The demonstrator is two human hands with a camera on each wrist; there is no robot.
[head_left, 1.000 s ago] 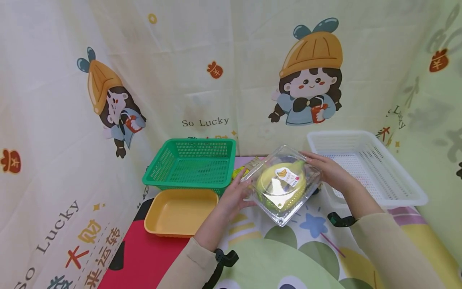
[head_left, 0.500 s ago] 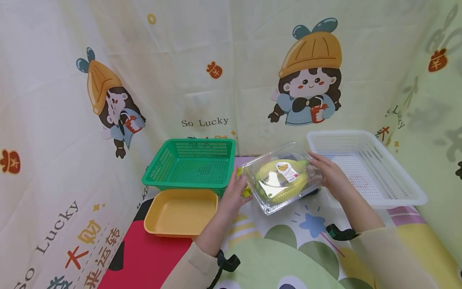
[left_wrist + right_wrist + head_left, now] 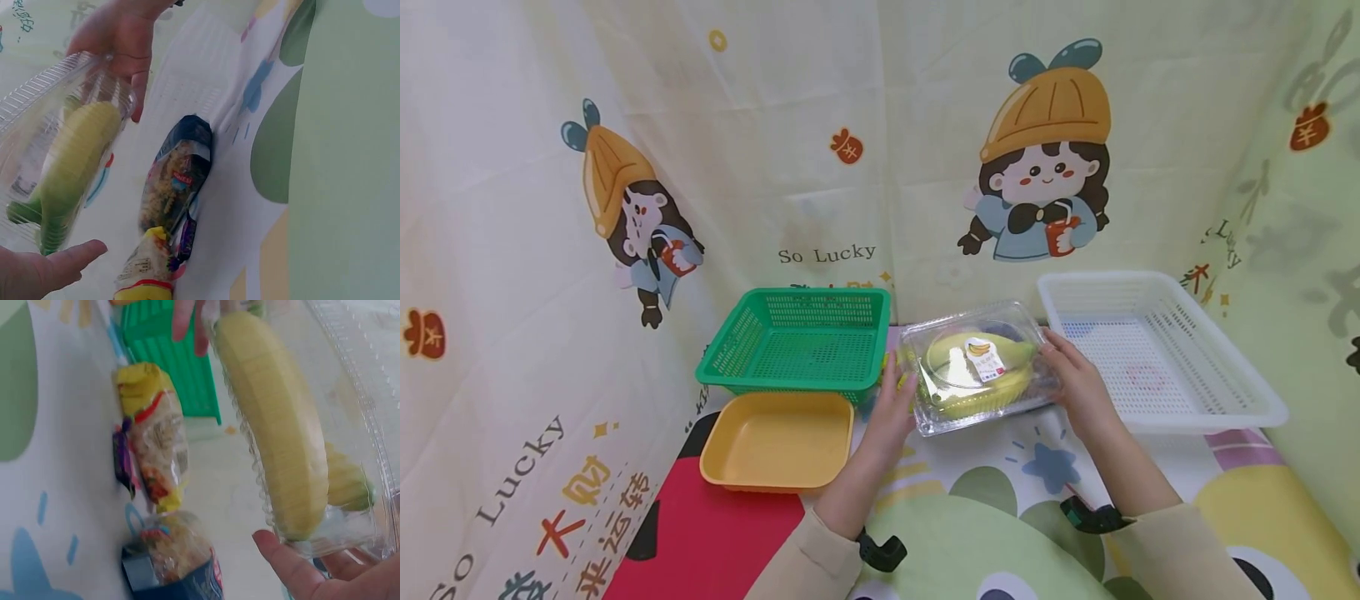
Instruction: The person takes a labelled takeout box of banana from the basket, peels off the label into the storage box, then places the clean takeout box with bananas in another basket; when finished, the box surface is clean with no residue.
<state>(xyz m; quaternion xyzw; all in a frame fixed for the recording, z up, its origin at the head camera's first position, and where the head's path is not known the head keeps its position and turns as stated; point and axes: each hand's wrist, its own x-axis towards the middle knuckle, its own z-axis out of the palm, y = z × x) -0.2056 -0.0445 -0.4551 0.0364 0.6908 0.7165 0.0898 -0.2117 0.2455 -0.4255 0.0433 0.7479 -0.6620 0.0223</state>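
Note:
A clear plastic clamshell box (image 3: 942,417) with yellow-green bananas (image 3: 275,419) inside and a printed label (image 3: 985,358) on its lid is held above the cloth, slightly tilted. My right hand (image 3: 1086,387) grips its right end, with the thumb seen at the box's edge in the right wrist view. At the opposite end, my left hand (image 3: 883,421) lies along the side with its fingers fairly straight; the left wrist view shows its thumb extended next to the box. Whether all the left fingers touch the plastic is hidden.
Beneath the box lie a dark blue snack bag (image 3: 178,169), a yellow-ended bag (image 3: 159,437) and a small purple packet (image 3: 123,459). A green basket (image 3: 865,393) and yellow tray (image 3: 775,483) stand left, a white basket (image 3: 1240,400) right.
The box has turned from a diagonal tilt to nearly level with the table's far edge. My left fingers have straightened along its side, while my right hand keeps its grip.

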